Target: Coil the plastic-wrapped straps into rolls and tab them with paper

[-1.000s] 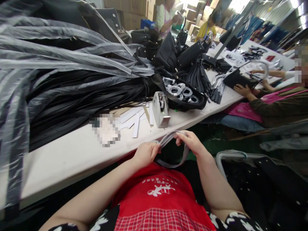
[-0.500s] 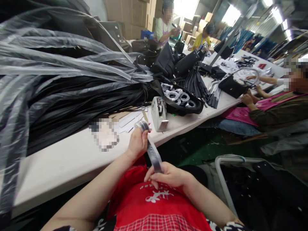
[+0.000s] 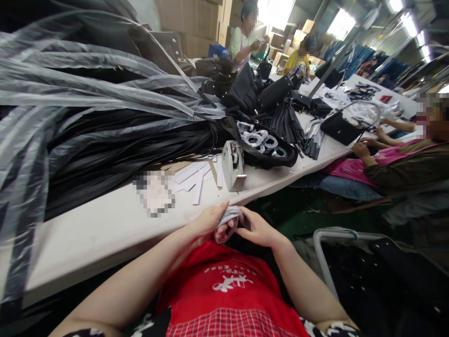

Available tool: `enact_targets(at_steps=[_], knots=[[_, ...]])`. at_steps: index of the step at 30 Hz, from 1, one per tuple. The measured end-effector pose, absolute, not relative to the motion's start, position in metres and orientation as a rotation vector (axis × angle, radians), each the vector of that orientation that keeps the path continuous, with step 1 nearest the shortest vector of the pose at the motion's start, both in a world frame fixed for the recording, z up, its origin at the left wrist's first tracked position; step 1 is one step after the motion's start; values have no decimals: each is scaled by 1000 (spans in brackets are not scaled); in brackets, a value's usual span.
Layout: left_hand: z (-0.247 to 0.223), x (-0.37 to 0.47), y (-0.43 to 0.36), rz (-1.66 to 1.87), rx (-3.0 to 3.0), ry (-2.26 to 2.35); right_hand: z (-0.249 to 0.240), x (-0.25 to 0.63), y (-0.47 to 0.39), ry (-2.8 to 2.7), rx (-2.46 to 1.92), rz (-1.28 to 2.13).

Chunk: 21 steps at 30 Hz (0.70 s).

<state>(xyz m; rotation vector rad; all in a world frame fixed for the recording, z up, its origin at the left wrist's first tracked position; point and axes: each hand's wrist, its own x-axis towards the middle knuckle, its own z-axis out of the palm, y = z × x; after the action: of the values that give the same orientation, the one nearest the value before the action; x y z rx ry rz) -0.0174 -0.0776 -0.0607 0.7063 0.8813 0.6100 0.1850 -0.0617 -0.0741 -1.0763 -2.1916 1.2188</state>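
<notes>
In front of my red apron is a dark strap in clear plastic (image 3: pixel 230 214), wound into a small coil. My left hand (image 3: pixel 212 223) is closed on the coil's left side, with some fingertips showing through its middle. On the other side, my right hand (image 3: pixel 258 228) grips the strap between thumb and fingers, its fingertips partly hidden behind the coil. Just beyond my hands, a tape dispenser (image 3: pixel 234 167) stands on the table. Similar wrapped coils (image 3: pixel 260 140) lie in a black holder (image 3: pixel 289 157) behind it.
A large heap of long black straps, many in plastic sleeves (image 3: pixel 105 89), covers the table's left side. White and brown strips (image 3: pixel 198 183) lie before it. Black bags (image 3: pixel 242 89) are piled farther back. A co-worker (image 3: pixel 389 161) sits at right; a metal-framed cart (image 3: pixel 321 262) holds dark pieces.
The hanging length of strap between my hands is now wound round the coil. My right hand has risen to meet it, and my left hand has come down and nearer.
</notes>
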Motion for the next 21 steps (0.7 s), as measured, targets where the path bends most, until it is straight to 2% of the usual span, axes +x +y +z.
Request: enact_targets(at_steps=[3, 6, 9, 11, 13, 16, 19, 21], knots=[[-51, -23, -69, 655, 430, 771, -94, 166, -69, -2032, -1250, 1239], [-44, -31, -50, 907, 376, 692, -106, 154, -80, -1993, -1219, 1537], [-53, -36, -31, 1351, 673, 887, -94, 149, -94, -1964, -964, 1915], [-66, -37, -29, 1435, 1105, 1167, -76, 153, -97, -1825, -859, 2041], [-78, -34, -36, 1221, 1606, 1343, -62, 164, -89, -1616, -850, 2027], [-85, -30, -53, 808, 2045, 1309, -58, 188, -66, -1496, -967, 1936], [-82, -29, -60, 639, 1990, 1283, -71, 206, -47, -1728, -1219, 1767], [-79, -31, -57, 588, 1779, 1261, -80, 210, -42, -1941, -1322, 1519]])
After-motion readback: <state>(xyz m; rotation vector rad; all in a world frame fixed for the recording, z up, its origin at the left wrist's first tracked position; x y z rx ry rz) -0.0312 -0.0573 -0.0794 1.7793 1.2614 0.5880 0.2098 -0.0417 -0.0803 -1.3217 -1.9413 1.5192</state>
